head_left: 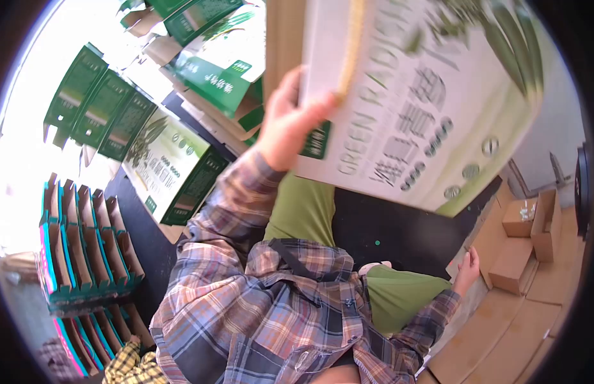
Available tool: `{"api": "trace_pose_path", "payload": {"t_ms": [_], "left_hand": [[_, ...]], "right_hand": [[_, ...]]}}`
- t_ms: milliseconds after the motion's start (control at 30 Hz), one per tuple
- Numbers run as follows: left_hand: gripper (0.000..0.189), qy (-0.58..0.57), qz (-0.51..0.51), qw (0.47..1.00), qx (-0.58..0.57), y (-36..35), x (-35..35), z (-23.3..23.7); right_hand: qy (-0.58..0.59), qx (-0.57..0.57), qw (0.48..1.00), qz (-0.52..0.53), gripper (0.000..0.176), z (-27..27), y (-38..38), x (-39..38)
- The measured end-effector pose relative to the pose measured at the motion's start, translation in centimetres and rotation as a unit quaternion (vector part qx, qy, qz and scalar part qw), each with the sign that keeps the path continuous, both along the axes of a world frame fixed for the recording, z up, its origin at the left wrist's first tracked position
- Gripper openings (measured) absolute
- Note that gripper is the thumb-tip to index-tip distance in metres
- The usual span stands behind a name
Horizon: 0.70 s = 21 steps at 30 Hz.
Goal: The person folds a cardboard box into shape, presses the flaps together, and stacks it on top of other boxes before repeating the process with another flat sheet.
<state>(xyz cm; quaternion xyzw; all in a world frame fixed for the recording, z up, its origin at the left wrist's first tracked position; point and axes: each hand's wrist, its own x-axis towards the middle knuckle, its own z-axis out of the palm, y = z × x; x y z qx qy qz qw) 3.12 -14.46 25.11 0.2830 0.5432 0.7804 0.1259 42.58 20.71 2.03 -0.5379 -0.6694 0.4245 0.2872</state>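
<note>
My left hand [289, 121] grips the near edge of a large white-and-green carton [399, 121] printed "GREEN RADISH". The carton is raised and tilted in front of me, and its top runs out of view. My thumb lies on the printed face; the other fingers are partly hidden behind the edge. Low at the right, beside my knee, my right hand [466, 272] has its fingers stretched out and apart, with nothing visible in them. It is near the edge of some brown cardboard and away from the carton.
At left stand a similar carton [169, 163] with raised green flaps and racks of narrow teal-edged boxes [89, 249]. More green cartons [214, 70] are stacked ahead. Brown boxes [514, 262] lie at right. A dark surface [399, 237] spreads before me. Yellow checked fabric [130, 365] shows bottom left.
</note>
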Motion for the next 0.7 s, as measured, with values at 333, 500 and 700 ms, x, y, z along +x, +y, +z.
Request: {"api": "trace_pose_path", "payload": {"t_ms": [333,500,700], "left_hand": [[0.045,-0.124,0.165,0.967,0.148,-25.0,-2.1,0.9],[0.054,-0.107,0.266,0.950,0.120,-34.9,-2.5,-1.8],[0.056,-0.135,0.411,0.898,0.076,-42.8,-6.4,-9.5]], "right_hand": [[0.003,-0.019,0.999,0.037,0.037,-0.7,1.0,-0.9],[0.007,-0.038,0.999,0.029,0.034,0.8,0.1,-1.9],[0.011,-0.057,0.998,0.032,0.036,1.2,0.1,-1.7]]}}
